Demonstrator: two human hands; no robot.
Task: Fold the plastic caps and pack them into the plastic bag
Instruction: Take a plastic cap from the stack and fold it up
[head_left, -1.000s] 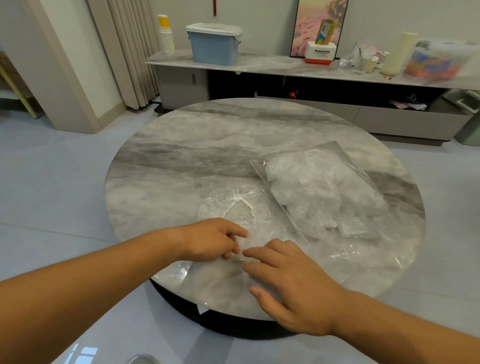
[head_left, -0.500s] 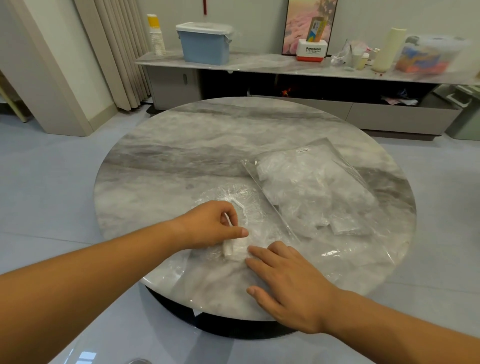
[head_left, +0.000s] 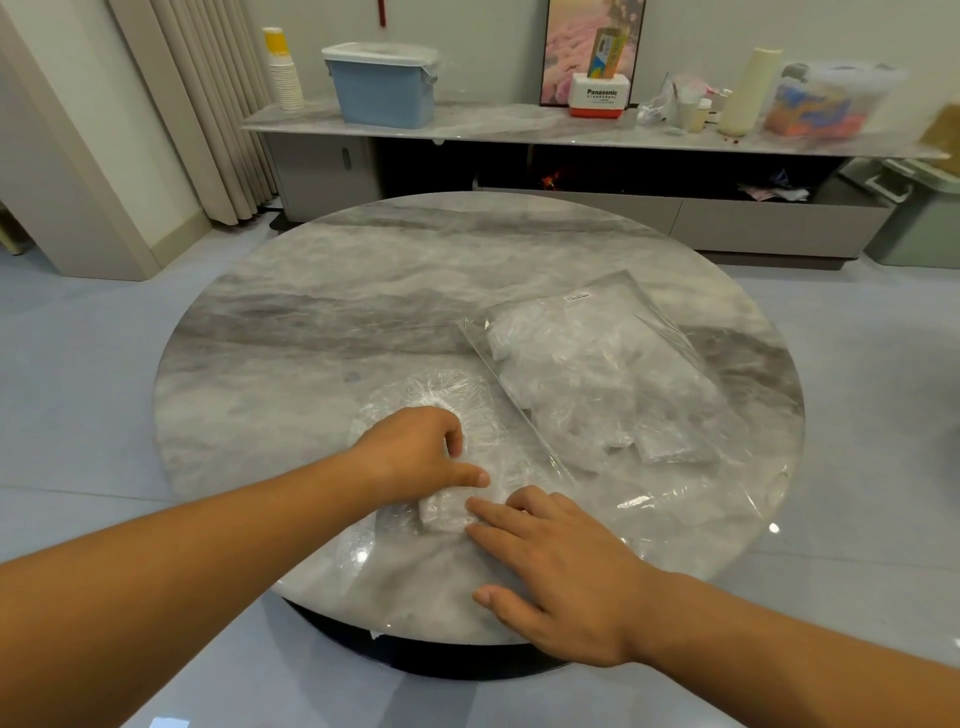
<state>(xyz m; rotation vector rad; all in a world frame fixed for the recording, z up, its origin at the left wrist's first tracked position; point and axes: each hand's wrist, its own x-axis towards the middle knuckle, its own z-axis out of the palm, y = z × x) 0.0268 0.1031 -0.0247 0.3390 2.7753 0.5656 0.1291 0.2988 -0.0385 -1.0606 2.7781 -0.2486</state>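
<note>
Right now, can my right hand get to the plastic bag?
Probably yes: the right hand lies open on the marble table, the plastic bag close ahead, with nothing between them.

The round tabletop (head_left: 363, 291) is grey-and-white marble with darker streaks. The plastic cap (head_left: 441, 395) and plastic bag (head_left: 613, 374) are clear, whitish. Far off stand a pale blue bin (head_left: 382, 93) and white cups (head_left: 284, 78) topped yellow.

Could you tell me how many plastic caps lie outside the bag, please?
1: the plastic cap lies left of the plastic bag, held by the left hand and pressed by the right hand. Others may be hidden under the bag.
</note>
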